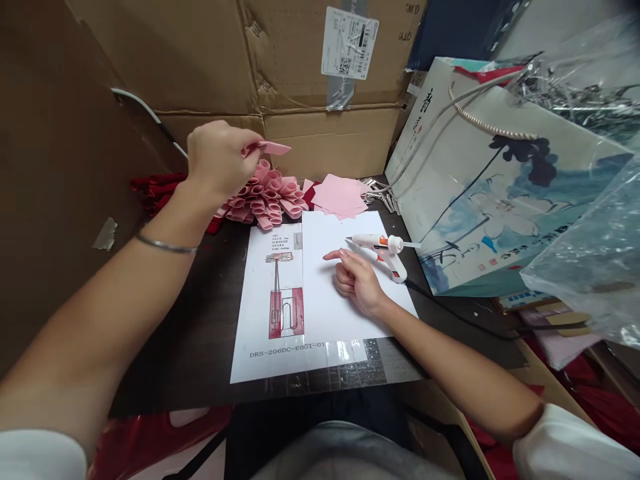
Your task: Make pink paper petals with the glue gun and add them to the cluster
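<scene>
— Cardboard cartons (200,60) stand behind the dark desk (190,340); what's the left hand (217,160) doing?

— Pinching a pink paper strip (273,148) in its fingertips at upper centre, holding it clear of the pink paper loops (265,197) just beneath.

— And the right hand (357,280)?

— Open and half curled, forefinger out, resting on a white sheet (325,233), just beside a hot glue gun (387,257). That sheet seems laid there to shield the desk.

— Containers?

— A lotus-printed gift bag (480,193) leans at right; whatever it holds can't be seen.
</scene>
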A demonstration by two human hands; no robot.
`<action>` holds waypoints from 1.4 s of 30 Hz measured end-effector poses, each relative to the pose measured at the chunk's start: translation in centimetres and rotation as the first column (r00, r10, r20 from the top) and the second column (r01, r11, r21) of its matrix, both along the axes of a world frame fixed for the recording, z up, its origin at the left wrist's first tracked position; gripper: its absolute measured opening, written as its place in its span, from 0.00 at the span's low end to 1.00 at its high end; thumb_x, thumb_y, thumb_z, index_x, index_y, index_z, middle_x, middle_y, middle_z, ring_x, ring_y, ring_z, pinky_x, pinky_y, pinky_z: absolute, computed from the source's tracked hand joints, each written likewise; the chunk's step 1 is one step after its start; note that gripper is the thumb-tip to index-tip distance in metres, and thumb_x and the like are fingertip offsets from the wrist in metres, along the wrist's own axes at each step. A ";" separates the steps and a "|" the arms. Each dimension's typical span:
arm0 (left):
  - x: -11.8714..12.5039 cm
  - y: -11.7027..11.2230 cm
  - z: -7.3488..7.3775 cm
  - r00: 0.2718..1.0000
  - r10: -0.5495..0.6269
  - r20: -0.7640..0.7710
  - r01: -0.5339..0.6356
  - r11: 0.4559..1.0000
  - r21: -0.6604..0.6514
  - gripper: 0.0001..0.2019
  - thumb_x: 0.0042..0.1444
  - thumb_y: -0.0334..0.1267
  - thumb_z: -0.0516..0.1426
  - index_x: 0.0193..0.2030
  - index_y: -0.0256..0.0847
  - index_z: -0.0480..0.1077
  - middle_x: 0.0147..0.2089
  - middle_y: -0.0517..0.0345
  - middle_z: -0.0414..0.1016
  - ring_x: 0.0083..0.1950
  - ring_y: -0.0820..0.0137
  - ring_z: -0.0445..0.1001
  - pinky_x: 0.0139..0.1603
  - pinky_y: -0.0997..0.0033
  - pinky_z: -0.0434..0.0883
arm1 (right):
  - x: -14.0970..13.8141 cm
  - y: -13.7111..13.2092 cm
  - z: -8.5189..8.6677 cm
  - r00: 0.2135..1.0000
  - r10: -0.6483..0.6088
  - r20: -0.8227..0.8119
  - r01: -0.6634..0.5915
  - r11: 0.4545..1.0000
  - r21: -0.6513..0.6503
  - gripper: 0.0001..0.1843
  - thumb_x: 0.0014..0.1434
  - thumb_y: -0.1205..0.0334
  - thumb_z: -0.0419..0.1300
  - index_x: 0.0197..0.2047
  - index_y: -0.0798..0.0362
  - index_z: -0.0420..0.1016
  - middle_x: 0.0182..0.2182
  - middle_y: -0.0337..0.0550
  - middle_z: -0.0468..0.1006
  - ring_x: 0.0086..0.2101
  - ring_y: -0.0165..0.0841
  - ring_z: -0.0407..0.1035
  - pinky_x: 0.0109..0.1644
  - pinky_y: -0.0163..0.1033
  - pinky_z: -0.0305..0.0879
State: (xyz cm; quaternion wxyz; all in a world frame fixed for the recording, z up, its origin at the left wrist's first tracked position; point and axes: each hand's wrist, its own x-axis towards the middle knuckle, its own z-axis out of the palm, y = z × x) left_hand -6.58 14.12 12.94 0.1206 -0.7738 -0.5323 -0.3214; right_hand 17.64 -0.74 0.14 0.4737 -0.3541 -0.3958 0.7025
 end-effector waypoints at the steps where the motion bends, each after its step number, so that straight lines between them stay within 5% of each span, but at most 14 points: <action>1: 0.2 1.2 0.0 1.000 -0.001 -0.002 0.001 0.998 -0.067 0.16 0.61 0.41 0.56 0.46 0.30 0.76 0.36 0.58 0.78 0.42 0.70 0.65 0.59 0.64 0.61 | -0.1 0.0 -0.1 1.000 0.002 0.005 -0.002 1.000 0.001 0.19 0.59 0.44 0.58 0.39 0.53 0.72 0.15 0.24 0.47 0.16 0.22 0.36 0.19 0.33 0.32; 6: 1.6 4.8 -0.1 0.993 -0.030 -0.114 -0.003 0.959 -0.283 0.12 0.60 0.37 0.57 0.45 0.31 0.76 0.42 0.55 0.77 0.51 0.64 0.64 0.63 0.57 0.54 | -0.3 0.0 0.1 1.000 0.004 0.030 -0.004 1.000 -0.003 0.20 0.57 0.43 0.59 0.36 0.53 0.72 0.15 0.25 0.47 0.16 0.22 0.36 0.19 0.34 0.31; 17: 4.2 7.5 -1.3 0.944 -0.055 -0.326 -0.092 0.904 -0.417 0.04 0.47 0.27 0.64 0.32 0.33 0.77 0.34 0.56 0.77 0.49 0.66 0.65 0.66 0.54 0.48 | -0.4 -0.1 0.2 0.997 0.017 0.074 -0.018 1.000 0.011 0.19 0.58 0.44 0.60 0.33 0.54 0.72 0.14 0.25 0.49 0.16 0.22 0.38 0.20 0.35 0.33; 21: 4.3 7.9 -0.7 0.938 -0.062 -0.342 -0.099 0.896 -0.433 0.05 0.48 0.33 0.66 0.31 0.34 0.76 0.33 0.56 0.77 0.51 0.65 0.63 0.66 0.50 0.44 | -0.4 -0.1 0.1 0.995 0.018 0.096 -0.021 1.000 0.023 0.19 0.58 0.44 0.59 0.33 0.53 0.72 0.14 0.26 0.49 0.16 0.23 0.38 0.20 0.35 0.33; 26: 5.8 6.5 0.0 0.914 -0.188 -0.360 0.077 0.950 -0.302 0.21 0.50 0.47 0.65 0.47 0.37 0.76 0.54 0.51 0.75 0.57 0.57 0.56 0.64 0.43 0.40 | -0.4 -0.2 -0.1 0.992 0.027 0.124 -0.035 0.998 0.059 0.19 0.59 0.43 0.60 0.33 0.52 0.74 0.15 0.27 0.48 0.16 0.23 0.40 0.21 0.35 0.34; 29: 8.4 4.9 -1.4 0.863 -0.317 -0.393 0.190 0.925 -0.329 0.16 0.56 0.42 0.59 0.50 0.38 0.76 0.49 0.49 0.77 0.55 0.57 0.61 0.60 0.50 0.50 | -0.5 -0.3 -0.3 0.990 0.028 0.136 -0.040 0.996 0.085 0.19 0.59 0.44 0.60 0.32 0.52 0.75 0.14 0.28 0.50 0.17 0.23 0.41 0.21 0.36 0.35; 34: 12.0 3.8 -5.9 0.767 -0.335 -0.546 0.151 0.923 -0.354 0.12 0.49 0.30 0.59 0.41 0.37 0.78 0.39 0.45 0.79 0.51 0.53 0.67 0.56 0.54 0.53 | -0.4 -0.2 -0.4 0.989 0.029 0.146 -0.044 0.994 0.099 0.19 0.60 0.43 0.59 0.32 0.52 0.74 0.14 0.28 0.49 0.17 0.24 0.41 0.21 0.36 0.34; 42: 11.6 4.4 -8.5 0.760 -0.277 -0.588 0.101 0.944 -0.314 0.11 0.51 0.32 0.55 0.38 0.36 0.78 0.38 0.42 0.80 0.50 0.52 0.68 0.57 0.53 0.50 | -0.4 -0.2 -0.2 0.988 0.034 0.150 -0.050 0.993 0.108 0.20 0.60 0.42 0.59 0.33 0.53 0.74 0.15 0.28 0.49 0.17 0.23 0.40 0.22 0.36 0.35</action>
